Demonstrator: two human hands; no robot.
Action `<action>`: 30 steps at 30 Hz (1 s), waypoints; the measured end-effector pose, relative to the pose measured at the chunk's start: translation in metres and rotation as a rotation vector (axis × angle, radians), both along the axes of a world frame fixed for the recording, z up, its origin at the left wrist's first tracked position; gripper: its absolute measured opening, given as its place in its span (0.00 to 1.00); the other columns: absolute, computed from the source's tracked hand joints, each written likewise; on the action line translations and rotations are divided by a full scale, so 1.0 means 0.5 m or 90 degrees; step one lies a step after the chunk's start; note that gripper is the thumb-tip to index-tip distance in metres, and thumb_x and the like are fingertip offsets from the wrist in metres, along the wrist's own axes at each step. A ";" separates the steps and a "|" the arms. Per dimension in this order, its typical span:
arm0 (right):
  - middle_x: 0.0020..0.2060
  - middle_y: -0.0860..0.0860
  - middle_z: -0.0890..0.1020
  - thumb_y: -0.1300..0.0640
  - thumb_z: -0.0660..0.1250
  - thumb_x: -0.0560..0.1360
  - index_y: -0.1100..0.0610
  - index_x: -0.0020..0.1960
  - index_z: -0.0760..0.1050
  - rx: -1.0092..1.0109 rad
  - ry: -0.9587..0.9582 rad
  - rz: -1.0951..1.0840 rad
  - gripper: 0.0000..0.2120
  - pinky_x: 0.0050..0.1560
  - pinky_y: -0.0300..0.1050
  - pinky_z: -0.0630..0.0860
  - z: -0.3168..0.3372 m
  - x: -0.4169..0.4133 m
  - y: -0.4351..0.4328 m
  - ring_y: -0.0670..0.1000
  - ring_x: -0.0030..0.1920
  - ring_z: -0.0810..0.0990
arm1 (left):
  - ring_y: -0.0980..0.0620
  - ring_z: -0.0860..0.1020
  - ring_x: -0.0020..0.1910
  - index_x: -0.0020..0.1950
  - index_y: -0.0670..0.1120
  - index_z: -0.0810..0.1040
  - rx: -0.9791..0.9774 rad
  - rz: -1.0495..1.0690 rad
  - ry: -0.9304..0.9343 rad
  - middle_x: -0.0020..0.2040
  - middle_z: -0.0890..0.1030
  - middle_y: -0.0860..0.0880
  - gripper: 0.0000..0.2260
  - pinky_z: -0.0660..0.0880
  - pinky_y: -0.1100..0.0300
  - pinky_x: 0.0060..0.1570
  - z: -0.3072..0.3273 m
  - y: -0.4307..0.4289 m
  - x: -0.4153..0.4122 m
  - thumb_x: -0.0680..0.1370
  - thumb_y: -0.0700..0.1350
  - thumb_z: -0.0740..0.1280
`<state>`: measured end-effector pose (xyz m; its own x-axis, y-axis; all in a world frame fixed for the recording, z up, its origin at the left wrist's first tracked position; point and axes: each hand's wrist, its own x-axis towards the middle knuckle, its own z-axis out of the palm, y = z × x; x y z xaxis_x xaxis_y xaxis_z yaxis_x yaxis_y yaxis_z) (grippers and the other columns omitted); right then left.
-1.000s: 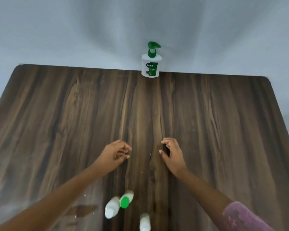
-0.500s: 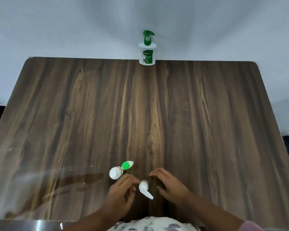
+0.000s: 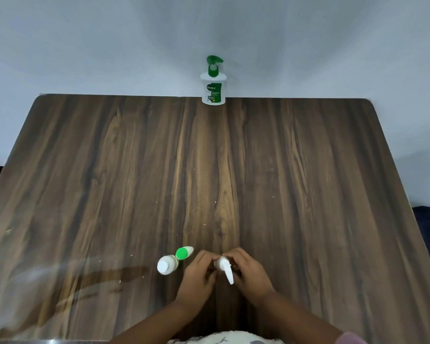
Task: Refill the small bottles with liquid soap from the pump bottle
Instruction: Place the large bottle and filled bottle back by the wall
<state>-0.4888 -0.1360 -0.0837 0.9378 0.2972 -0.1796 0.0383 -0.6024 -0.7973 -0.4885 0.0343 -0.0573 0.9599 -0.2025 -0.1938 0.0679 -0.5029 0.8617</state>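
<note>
The pump bottle [image 3: 213, 88] stands upright at the middle of the desk's [image 3: 308, 170] far edge, against the wall [image 3: 109, 45]. It is well apart from both hands and untouched.

Three small bottles are grouped close to the near edge, near its middle. This placement keeps them within short reach of the person. The white-capped bottle [image 3: 167, 265] and the green-capped bottle [image 3: 184, 253] stand just beside each other, left of the hands. Whether they touch cannot be told.

The small white bottle [image 3: 225, 268] is held between both hands. The left hand [image 3: 199, 274] has its fingers curled against the bottle's left side, which appears to steady the body. The right hand [image 3: 250, 271] curls over the top and right side. A long white cap piece projects from the bottle top toward the near edge. Both hands are therefore grasping the same bottle, not released.

Judgement: the two-handed hold suits opening the closure, one hand bracing, the other working the top. No small bottle has yet been brought to the pump bottle, so filling has not begun.
</note>
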 end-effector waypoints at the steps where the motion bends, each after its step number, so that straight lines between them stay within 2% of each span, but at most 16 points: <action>1: 0.49 0.44 0.78 0.53 0.63 0.73 0.53 0.56 0.76 -0.003 -0.002 -0.011 0.12 0.46 0.38 0.75 0.001 0.013 -0.006 0.41 0.47 0.77 | 0.59 0.78 0.45 0.46 0.46 0.78 0.001 0.005 -0.010 0.44 0.77 0.55 0.12 0.74 0.66 0.45 -0.001 -0.010 0.014 0.70 0.30 0.66; 4: 0.51 0.43 0.77 0.56 0.64 0.73 0.53 0.57 0.76 -0.011 -0.011 -0.041 0.13 0.49 0.34 0.73 0.003 0.058 -0.022 0.40 0.49 0.76 | 0.60 0.76 0.44 0.45 0.44 0.75 0.011 0.021 -0.005 0.44 0.75 0.53 0.10 0.71 0.70 0.44 -0.002 -0.043 0.058 0.71 0.30 0.64; 6: 0.51 0.43 0.76 0.60 0.65 0.74 0.53 0.57 0.76 -0.010 -0.012 -0.072 0.12 0.50 0.36 0.74 0.003 0.092 -0.029 0.40 0.49 0.77 | 0.60 0.74 0.43 0.45 0.45 0.73 0.010 0.035 -0.001 0.43 0.73 0.53 0.10 0.69 0.71 0.43 0.001 -0.069 0.093 0.71 0.31 0.63; 10: 0.51 0.48 0.77 0.67 0.65 0.73 0.56 0.56 0.76 0.013 -0.032 -0.142 0.13 0.49 0.40 0.77 0.007 0.177 -0.039 0.44 0.49 0.78 | 0.55 0.74 0.48 0.55 0.42 0.73 0.021 0.061 0.009 0.49 0.72 0.52 0.12 0.69 0.71 0.49 0.010 -0.120 0.184 0.73 0.31 0.62; 13: 0.48 0.47 0.77 0.68 0.67 0.72 0.53 0.54 0.75 0.033 -0.048 -0.210 0.15 0.47 0.30 0.73 0.019 0.255 -0.040 0.43 0.47 0.78 | 0.54 0.73 0.49 0.59 0.42 0.72 0.035 0.072 0.043 0.54 0.71 0.49 0.15 0.71 0.67 0.50 0.023 -0.148 0.268 0.74 0.31 0.61; 16: 0.45 0.46 0.75 0.67 0.69 0.72 0.55 0.52 0.75 0.026 -0.035 -0.289 0.11 0.42 0.25 0.70 0.023 0.342 -0.040 0.40 0.43 0.76 | 0.56 0.71 0.48 0.66 0.46 0.70 0.030 0.058 0.083 0.58 0.69 0.48 0.22 0.67 0.70 0.49 0.029 -0.163 0.354 0.74 0.30 0.60; 19: 0.46 0.48 0.75 0.65 0.69 0.73 0.54 0.50 0.73 0.018 -0.033 -0.336 0.09 0.42 0.30 0.73 0.021 0.435 -0.043 0.42 0.42 0.76 | 0.54 0.72 0.54 0.71 0.48 0.65 0.015 0.029 0.099 0.61 0.68 0.48 0.29 0.66 0.71 0.53 0.022 -0.171 0.443 0.73 0.28 0.60; 22: 0.46 0.53 0.78 0.64 0.70 0.72 0.53 0.47 0.69 0.029 -0.031 -0.363 0.12 0.43 0.43 0.77 0.010 0.525 -0.046 0.50 0.43 0.79 | 0.49 0.72 0.63 0.71 0.44 0.64 -0.008 0.072 0.096 0.65 0.70 0.46 0.29 0.69 0.59 0.64 0.003 -0.178 0.535 0.72 0.28 0.60; 23: 0.45 0.54 0.78 0.64 0.71 0.71 0.53 0.46 0.68 0.038 -0.028 -0.379 0.12 0.43 0.47 0.78 0.004 0.558 -0.047 0.52 0.42 0.79 | 0.48 0.73 0.63 0.70 0.42 0.65 -0.027 0.089 0.092 0.65 0.72 0.44 0.27 0.70 0.58 0.65 -0.003 -0.181 0.568 0.72 0.28 0.61; 25: 0.44 0.54 0.79 0.62 0.71 0.71 0.54 0.44 0.68 0.058 -0.018 -0.417 0.12 0.44 0.52 0.78 -0.002 0.614 -0.047 0.53 0.42 0.79 | 0.50 0.76 0.59 0.66 0.41 0.68 -0.054 0.100 0.097 0.60 0.76 0.45 0.23 0.72 0.62 0.59 -0.008 -0.187 0.623 0.72 0.28 0.61; 27: 0.44 0.55 0.78 0.62 0.71 0.71 0.55 0.45 0.67 0.067 -0.024 -0.441 0.12 0.44 0.52 0.78 -0.007 0.676 -0.047 0.53 0.43 0.79 | 0.51 0.77 0.56 0.62 0.41 0.70 -0.075 0.109 0.098 0.57 0.77 0.46 0.18 0.72 0.65 0.54 -0.018 -0.193 0.678 0.73 0.28 0.61; 30: 0.47 0.55 0.77 0.63 0.71 0.72 0.56 0.47 0.67 0.057 -0.038 -0.449 0.12 0.45 0.46 0.78 -0.008 0.758 -0.047 0.51 0.45 0.78 | 0.50 0.76 0.60 0.62 0.42 0.71 -0.131 0.124 0.093 0.61 0.77 0.44 0.19 0.72 0.63 0.58 -0.046 -0.200 0.746 0.73 0.28 0.60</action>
